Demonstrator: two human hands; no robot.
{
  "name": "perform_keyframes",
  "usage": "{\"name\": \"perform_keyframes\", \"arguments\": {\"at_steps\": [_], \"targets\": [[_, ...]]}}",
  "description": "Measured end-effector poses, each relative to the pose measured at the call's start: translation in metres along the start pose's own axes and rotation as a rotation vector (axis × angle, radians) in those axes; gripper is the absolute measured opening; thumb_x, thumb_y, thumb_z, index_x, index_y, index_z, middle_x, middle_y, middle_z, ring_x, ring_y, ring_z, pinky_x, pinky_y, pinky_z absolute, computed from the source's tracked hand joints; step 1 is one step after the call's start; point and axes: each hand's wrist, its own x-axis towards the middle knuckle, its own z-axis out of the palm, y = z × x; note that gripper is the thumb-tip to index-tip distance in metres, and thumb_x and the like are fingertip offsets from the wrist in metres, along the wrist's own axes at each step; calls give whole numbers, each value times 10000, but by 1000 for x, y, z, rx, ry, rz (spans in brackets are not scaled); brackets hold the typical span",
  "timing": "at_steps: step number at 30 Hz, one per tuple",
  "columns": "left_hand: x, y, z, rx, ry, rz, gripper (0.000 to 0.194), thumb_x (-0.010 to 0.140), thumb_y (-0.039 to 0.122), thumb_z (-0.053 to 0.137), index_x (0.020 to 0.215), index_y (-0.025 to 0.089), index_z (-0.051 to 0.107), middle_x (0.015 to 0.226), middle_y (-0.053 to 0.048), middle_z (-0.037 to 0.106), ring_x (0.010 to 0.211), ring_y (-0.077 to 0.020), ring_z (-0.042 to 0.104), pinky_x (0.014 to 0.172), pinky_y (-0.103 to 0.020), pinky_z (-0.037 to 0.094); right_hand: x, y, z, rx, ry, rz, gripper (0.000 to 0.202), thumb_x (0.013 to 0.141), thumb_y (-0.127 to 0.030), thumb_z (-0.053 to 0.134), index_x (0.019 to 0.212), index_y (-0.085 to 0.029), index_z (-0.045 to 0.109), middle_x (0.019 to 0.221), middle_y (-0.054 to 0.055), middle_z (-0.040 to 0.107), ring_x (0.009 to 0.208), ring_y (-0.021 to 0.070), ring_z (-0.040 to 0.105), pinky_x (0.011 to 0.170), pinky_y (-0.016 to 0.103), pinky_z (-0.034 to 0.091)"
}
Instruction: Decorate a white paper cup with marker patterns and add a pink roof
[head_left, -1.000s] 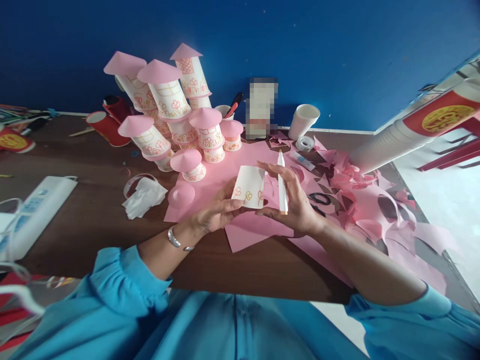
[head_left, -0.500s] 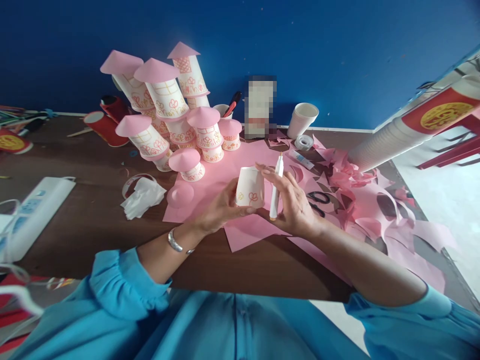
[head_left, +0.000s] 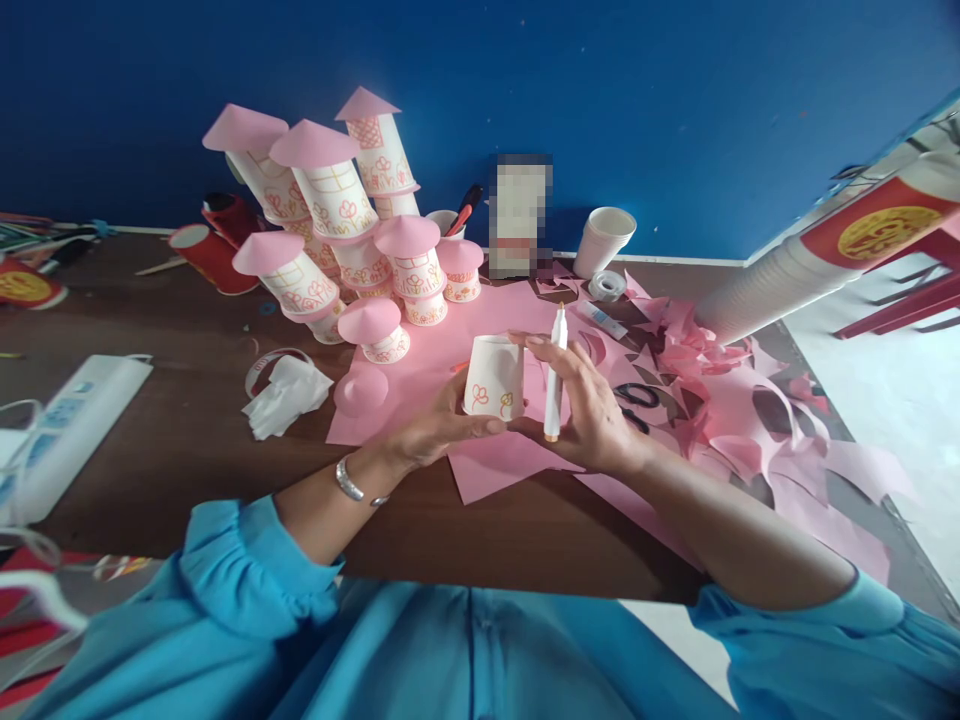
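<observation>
Between my two hands is a white paper cup (head_left: 493, 372) with small red and yellow flower drawings near its lower edge. My left hand (head_left: 442, 420) grips the cup from the left and below, the thumb along its bottom. A white marker (head_left: 556, 385) stands nearly upright in my right hand (head_left: 581, 405), its tip pointing up, while the fingertips touch the cup's upper right edge. Pink paper (head_left: 487, 465) lies on the table beneath both hands.
Decorated cup towers with pink cone roofs (head_left: 319, 145) rise at the back left. A white cup (head_left: 606, 240), a tape roll (head_left: 607, 286), black scissors (head_left: 637, 395) and pink scraps (head_left: 739, 440) lie right of centre. Crumpled tissue (head_left: 287, 395) sits left; stacked cups (head_left: 780, 285) lean far right.
The cup has turned between my hands and shifted slightly left, so its drawn flowers show in different places. The marker stays in my right hand.
</observation>
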Motion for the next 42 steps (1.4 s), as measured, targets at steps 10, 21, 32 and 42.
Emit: {"name": "perform_keyframes", "arguments": {"at_steps": [10,21,32,42], "targets": [[-1,-1,-1,89,44,78,585,837,418,888,1367,269,693,1284,-90,773,1244,-329,718,1084,-468,571,-2,8,1,71,10,72,889,970,-411,822,1678,-265,304,1616,221,586,1429,364,654,1090,573,628],[-2,-5,-7,215,110,114,688,862,362,877,1491,325,601,1448,-68,686,1329,-313,642,1104,-445,540,-8,16,8,119,23,82,934,950,-425,849,1691,-280,299,1639,210,565,1458,367,633,1122,600,621],[-1,-5,-6,174,87,136,633,864,346,881,1449,296,643,1401,-81,733,1293,-324,690,1076,-442,569,-8,17,8,152,41,91,804,1007,-468,772,1675,-308,356,1603,182,609,1444,350,648,1115,586,623],[3,2,1,106,114,130,628,851,333,906,1426,293,659,1308,-77,748,1153,-254,698,990,-375,548,6,-11,-16,99,321,57,252,1067,-297,648,1280,-275,781,907,51,720,748,199,690,655,354,597]]}}
